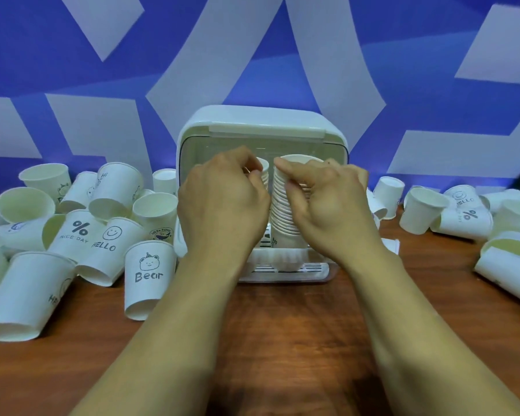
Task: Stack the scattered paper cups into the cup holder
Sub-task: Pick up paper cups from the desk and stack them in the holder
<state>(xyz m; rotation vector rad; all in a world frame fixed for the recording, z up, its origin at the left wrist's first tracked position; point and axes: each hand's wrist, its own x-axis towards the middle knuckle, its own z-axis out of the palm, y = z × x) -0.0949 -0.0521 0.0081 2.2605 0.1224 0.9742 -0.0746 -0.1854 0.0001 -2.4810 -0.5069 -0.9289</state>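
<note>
Cups nest in two ribbed columns inside the glossy white cup holder, far middle of the wooden table. My left hand curls round the left stack; my right hand pinches the right stack. Many thin loose cups lie scattered on both sides, so I judge much remains.

studio-like setup: printed blue backdrop, wooden table.
</note>
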